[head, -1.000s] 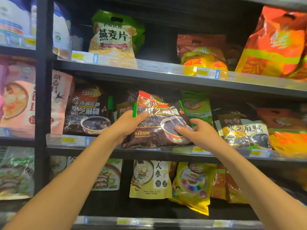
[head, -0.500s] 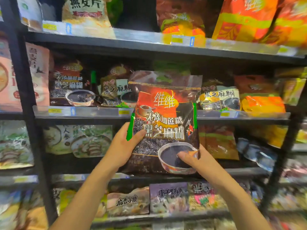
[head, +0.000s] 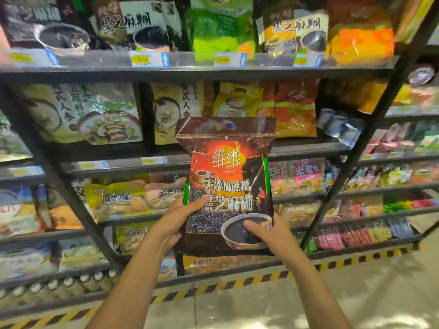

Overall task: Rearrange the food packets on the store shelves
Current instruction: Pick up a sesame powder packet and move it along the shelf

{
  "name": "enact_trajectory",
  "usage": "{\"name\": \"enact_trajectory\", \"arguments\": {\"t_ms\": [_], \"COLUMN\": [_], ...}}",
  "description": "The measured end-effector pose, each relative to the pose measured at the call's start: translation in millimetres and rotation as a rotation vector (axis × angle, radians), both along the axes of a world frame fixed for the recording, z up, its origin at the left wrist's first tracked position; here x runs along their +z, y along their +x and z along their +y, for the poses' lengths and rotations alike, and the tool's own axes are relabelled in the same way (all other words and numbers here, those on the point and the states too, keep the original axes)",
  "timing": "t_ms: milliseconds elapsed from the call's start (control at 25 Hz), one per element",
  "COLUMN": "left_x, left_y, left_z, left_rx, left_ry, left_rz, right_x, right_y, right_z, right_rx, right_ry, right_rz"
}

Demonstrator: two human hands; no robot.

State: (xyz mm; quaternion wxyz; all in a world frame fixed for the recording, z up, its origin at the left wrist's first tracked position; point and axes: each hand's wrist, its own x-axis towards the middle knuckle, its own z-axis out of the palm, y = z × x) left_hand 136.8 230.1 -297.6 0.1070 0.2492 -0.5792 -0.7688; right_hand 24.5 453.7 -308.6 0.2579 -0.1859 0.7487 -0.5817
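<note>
1. Store shelving [head: 190, 72] of dark metal fills the view, its tiers packed with food packets, and a black-and-yellow hazard stripe [head: 213, 289] runs along the floor at its foot.
2. Both bare hands hold one dark brown black-sesame-paste packet [head: 228, 184] upright in front of the shelves, clear of every tier, with its printed face toward the camera.
3. At the packet's left edge, the left hand [head: 174, 222] is closed on it, thumb across the front and fingers behind.
4. Near the lower right corner, the right hand [head: 266, 233] grips it, with the thumb lying on the printed bowl.
5. On the top tier stand similar sesame-paste packets [head: 147, 24], a green packet [head: 221, 27] and an orange packet [head: 361, 41], above yellow price tags [head: 141, 60].
6. Behind the held packet, the middle tier carries beige soup-mix packets [head: 102, 115] and orange-red packets [head: 295, 108].
7. Small bottles [head: 69, 284] line the lowest tier at the left.
</note>
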Motion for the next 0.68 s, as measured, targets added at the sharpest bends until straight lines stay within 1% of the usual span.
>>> {"name": "enact_trajectory", "arguments": {"t_ms": [200,360,680], "left_x": [-27.5,-37.9,-30.6], "left_y": [12.5,20.5,38.7], "left_z": [26.5,33.0,18.8], "left_rx": [0.053,0.088,0.148], "left_ry": [0.01,0.003,0.018], "left_rz": [-0.032,-0.048,-0.021], "right_x": [-28.1,-35.1,-40.1], "right_y": [12.3,14.8,17.6], "right_z": [20.4,24.0,0.2], "right_rx": [0.022,0.013,0.038], "right_ry": [0.034,0.032,0.01], "right_rz": [-0.01,-0.017,-0.053]}}
